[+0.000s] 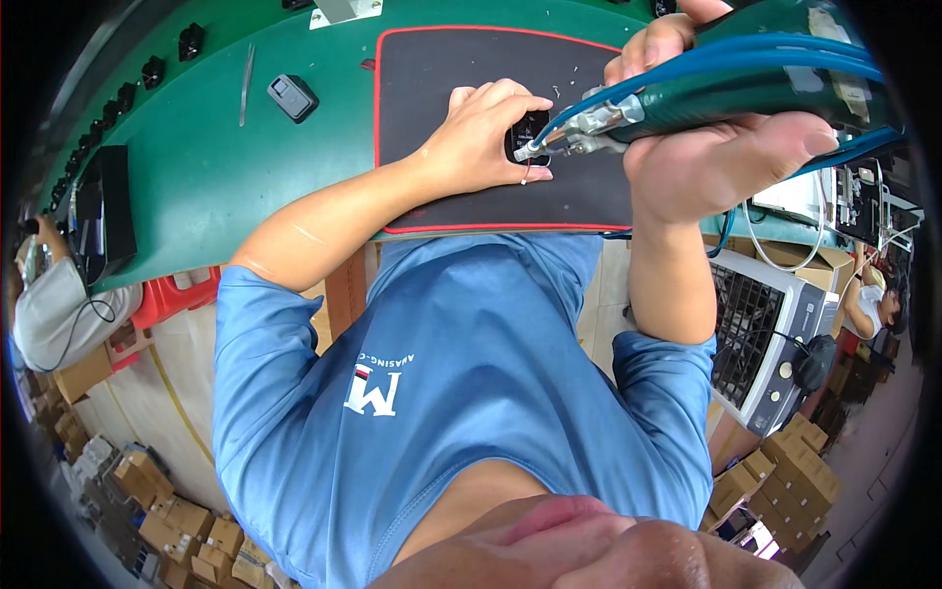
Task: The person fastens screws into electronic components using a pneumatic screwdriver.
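A small black part [530,133] is pinned on the red-edged black mat [442,147] by the left hand [486,133], fingers clamped on it. A green power tool [746,83], blue-hosed, is gripped in the right hand [716,147], its tip touching the part. Another black part [292,97] lies on the green counter [216,177].

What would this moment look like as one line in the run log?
left hand: pins small black part on black mat | right hand: grips green power tool, tip at part | blue hoses on tool
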`<control>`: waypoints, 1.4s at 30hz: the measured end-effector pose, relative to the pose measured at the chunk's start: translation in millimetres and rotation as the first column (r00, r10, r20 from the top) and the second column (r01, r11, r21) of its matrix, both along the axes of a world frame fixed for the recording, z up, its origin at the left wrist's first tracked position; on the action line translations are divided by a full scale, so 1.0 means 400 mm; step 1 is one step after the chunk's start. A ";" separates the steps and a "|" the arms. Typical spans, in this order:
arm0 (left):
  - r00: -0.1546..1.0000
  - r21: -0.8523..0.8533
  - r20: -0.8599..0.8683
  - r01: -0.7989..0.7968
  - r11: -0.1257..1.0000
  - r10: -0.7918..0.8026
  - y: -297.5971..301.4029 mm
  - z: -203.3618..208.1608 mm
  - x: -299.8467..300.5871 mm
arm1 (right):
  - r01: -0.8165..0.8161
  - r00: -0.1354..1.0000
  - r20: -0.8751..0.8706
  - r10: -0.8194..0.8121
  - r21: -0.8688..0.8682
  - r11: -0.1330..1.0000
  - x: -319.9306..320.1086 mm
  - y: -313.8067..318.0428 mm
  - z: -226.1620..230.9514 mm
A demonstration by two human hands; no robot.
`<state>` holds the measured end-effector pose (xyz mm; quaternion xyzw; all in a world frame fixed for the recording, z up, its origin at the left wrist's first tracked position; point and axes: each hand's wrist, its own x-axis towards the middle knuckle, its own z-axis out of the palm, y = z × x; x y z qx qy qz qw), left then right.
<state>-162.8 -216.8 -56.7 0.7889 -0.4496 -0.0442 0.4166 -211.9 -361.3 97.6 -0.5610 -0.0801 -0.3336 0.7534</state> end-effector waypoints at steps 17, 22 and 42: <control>0.997 -0.109 0.073 -0.005 0.994 0.013 -0.003 -0.015 0.004 | -0.110 0.994 0.011 0.109 0.161 0.981 0.010 -0.028 -0.070; 0.997 -0.040 0.069 -0.011 0.999 0.014 0.006 -0.015 0.005 | -0.069 0.997 -0.037 0.072 0.069 0.995 0.002 0.010 -0.030; 1.000 -0.009 0.019 0.020 1.000 -0.020 0.001 -0.008 -0.003 | 0.024 0.999 0.022 -0.024 0.007 1.000 0.025 0.038 -0.006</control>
